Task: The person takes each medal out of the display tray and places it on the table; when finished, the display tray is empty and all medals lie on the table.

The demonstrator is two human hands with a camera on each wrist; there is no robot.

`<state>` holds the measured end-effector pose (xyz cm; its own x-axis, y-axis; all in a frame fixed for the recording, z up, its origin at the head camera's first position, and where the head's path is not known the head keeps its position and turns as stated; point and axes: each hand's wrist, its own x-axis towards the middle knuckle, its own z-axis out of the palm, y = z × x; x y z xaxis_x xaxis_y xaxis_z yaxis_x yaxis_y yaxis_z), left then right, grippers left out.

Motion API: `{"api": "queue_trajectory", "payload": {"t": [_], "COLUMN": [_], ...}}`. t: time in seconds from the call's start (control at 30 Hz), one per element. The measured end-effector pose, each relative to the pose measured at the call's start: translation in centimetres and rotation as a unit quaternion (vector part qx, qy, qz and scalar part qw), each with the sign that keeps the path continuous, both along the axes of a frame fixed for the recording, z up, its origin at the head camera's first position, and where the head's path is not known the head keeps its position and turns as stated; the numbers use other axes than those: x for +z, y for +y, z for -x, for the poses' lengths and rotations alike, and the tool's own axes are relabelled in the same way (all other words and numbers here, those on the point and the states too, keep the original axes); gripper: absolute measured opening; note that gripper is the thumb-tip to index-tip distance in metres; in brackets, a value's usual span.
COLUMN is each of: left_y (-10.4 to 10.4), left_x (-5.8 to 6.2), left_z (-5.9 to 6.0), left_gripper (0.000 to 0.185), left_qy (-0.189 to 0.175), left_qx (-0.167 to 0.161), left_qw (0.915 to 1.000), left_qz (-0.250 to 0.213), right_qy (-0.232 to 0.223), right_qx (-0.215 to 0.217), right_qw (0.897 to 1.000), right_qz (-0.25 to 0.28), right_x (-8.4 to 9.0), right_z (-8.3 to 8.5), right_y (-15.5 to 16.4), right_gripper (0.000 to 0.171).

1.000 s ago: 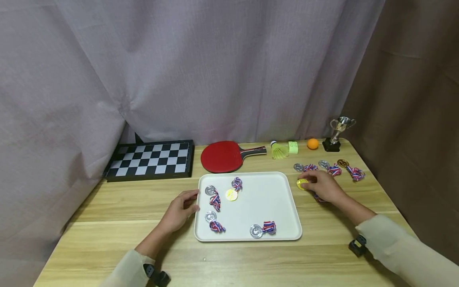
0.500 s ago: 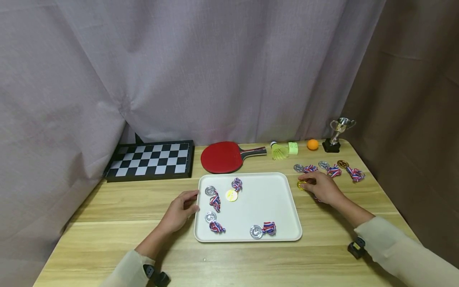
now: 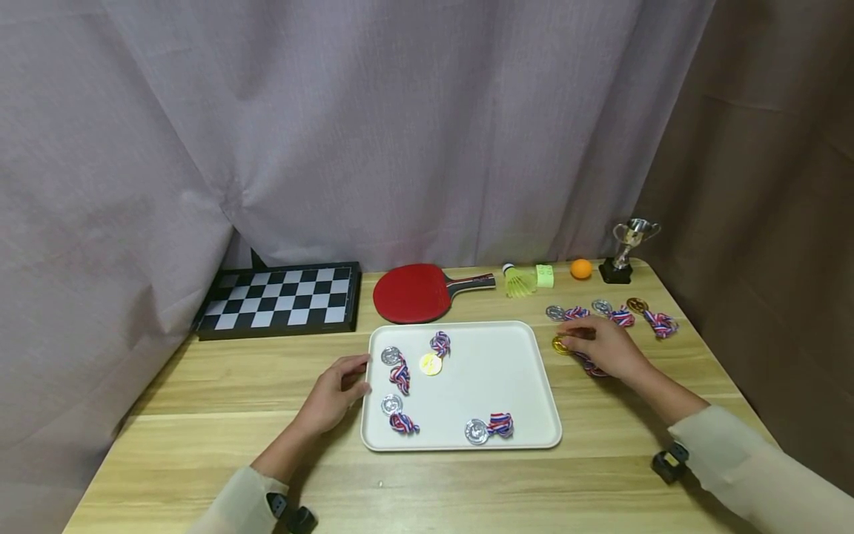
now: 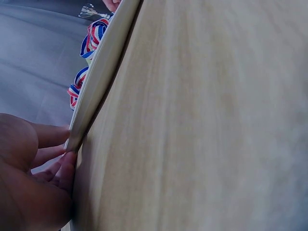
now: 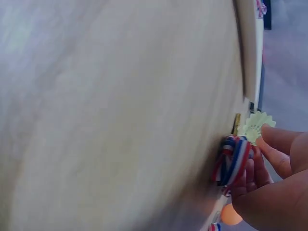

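Note:
My left hand (image 3: 332,394) rests at the left side of a white tray (image 3: 503,371), fingertips against the outer rim (image 4: 98,79). On that tray lie several medals, silver ones and one gold medal (image 3: 431,364), each with a bunched red, white and blue ribbon. To the tray's right, my right hand (image 3: 603,348) hovers low over another gold medal (image 3: 560,345), fingertips right by its upper edge. Seen edge-on in the right wrist view, this medal's disc (image 5: 236,124) lies low at the table, with its striped ribbon (image 5: 233,161) beside the curved lower fingers.
Behind the right hand lie two silver medals and a bronze-coloured medal (image 3: 637,305). Along the back stand a chessboard (image 3: 280,297), red table tennis bat (image 3: 412,293), yellow shuttlecock (image 3: 519,282), light green block (image 3: 545,276), orange ball (image 3: 581,269) and trophy cup (image 3: 629,248).
The gold medal by my right hand has tipped from showing its bright face to a flatter, darker look. My right fingers have drawn slightly back from it, showing more ribbon. My left hand stays put.

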<state>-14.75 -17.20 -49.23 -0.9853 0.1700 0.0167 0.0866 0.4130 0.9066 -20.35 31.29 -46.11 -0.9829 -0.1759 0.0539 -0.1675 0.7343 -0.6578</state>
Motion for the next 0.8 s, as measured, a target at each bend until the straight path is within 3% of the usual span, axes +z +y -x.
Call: {"api": "queue_trajectory", "payload": {"t": [0.5, 0.8], "left_y": [0.0, 0.0], "left_x": [0.1, 0.0], "left_z": [0.0, 0.0], "left_gripper": [0.049, 0.049], "left_qy": [0.002, 0.003], "left_qx": [-0.001, 0.001], "left_qw": [0.9999, 1.0000], "left_qz": [-0.010, 0.002], "right_qy": [0.012, -0.035], "right_qx": [0.043, 0.084], "right_qw": [0.998, 0.993], "right_qz": [0.045, 0.078], "right_x": [2.8, 3.0], "right_z": [-2.4, -4.3], "right_y": [-3.4, -7.3], "right_gripper": [0.027, 0.028]}}
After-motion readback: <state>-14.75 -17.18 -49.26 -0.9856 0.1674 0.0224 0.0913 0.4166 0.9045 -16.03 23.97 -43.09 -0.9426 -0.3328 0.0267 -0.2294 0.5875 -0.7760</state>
